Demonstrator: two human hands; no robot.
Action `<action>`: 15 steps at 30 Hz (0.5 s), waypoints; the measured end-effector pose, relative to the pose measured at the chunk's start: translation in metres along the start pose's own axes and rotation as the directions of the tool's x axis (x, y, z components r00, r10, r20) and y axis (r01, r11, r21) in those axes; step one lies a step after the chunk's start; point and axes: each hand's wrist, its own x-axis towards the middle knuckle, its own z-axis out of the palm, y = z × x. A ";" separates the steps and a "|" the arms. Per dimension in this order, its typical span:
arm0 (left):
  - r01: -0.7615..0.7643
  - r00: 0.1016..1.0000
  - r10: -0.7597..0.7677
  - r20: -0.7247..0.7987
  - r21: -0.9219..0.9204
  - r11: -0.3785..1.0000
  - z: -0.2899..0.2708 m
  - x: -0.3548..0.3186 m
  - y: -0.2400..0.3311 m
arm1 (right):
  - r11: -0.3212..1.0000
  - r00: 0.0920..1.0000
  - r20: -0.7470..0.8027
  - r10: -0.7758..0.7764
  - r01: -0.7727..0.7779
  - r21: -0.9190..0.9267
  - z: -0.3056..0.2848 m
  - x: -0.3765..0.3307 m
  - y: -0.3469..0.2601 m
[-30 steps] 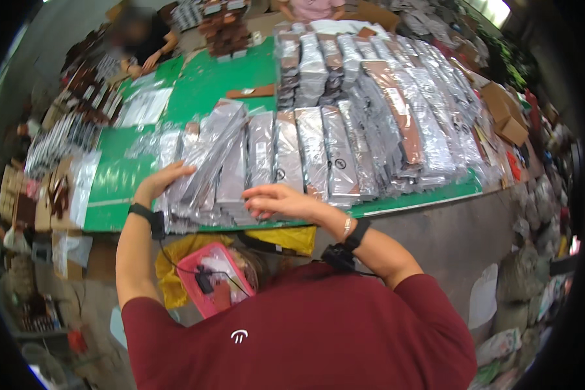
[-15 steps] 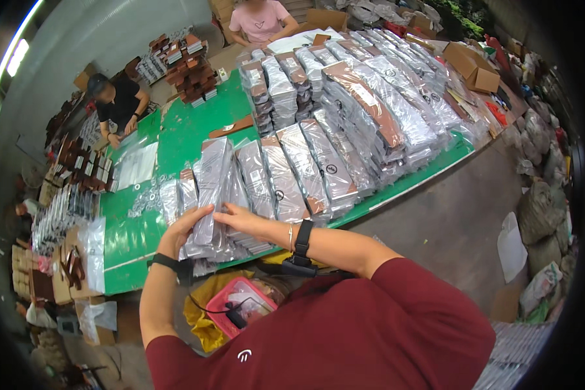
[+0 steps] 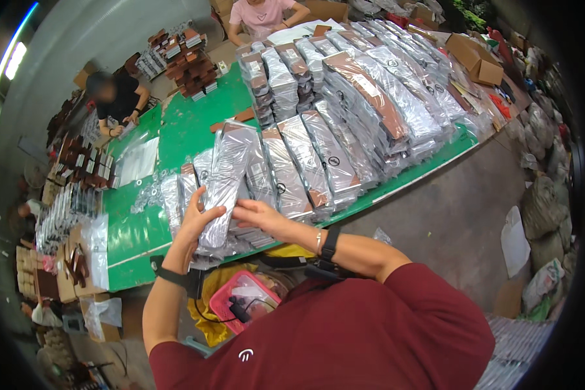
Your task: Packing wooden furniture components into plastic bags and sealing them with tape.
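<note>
A long flat panel in a clear plastic bag [image 3: 231, 166] lies tilted on top of a low stack near the table's front edge. My left hand [image 3: 197, 224] grips its left side, the thumb across the upper face. At its right edge, the curled fingers of my right hand [image 3: 263, 216] pinch the wrapped panel; their tips are partly hidden. Just right of it stand further stacks of bagged panels [image 3: 286, 172], grey and brown through the plastic. To the left, other narrow bagged pieces [image 3: 170, 195] lie beside my left hand.
The green table [image 3: 133, 250] carries tall bagged stacks [image 3: 370, 97] at its far right. Small rings [image 3: 148, 195] lie scattered on the left. A pink basket [image 3: 224, 299] sits below the front edge. Two people work across the table, one in pink [image 3: 247, 13], one in black [image 3: 133, 94].
The bagged panel has shifted slightly right and turned, its far end leaning right. Both hands have moved with it, and my right fingers have curled in at its edge.
</note>
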 end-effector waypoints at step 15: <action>-0.595 0.124 0.565 0.816 0.517 -0.615 0.046 -0.059 0.062 | 0.908 0.889 0.309 0.338 -0.394 0.141 -0.065 -0.150 -0.127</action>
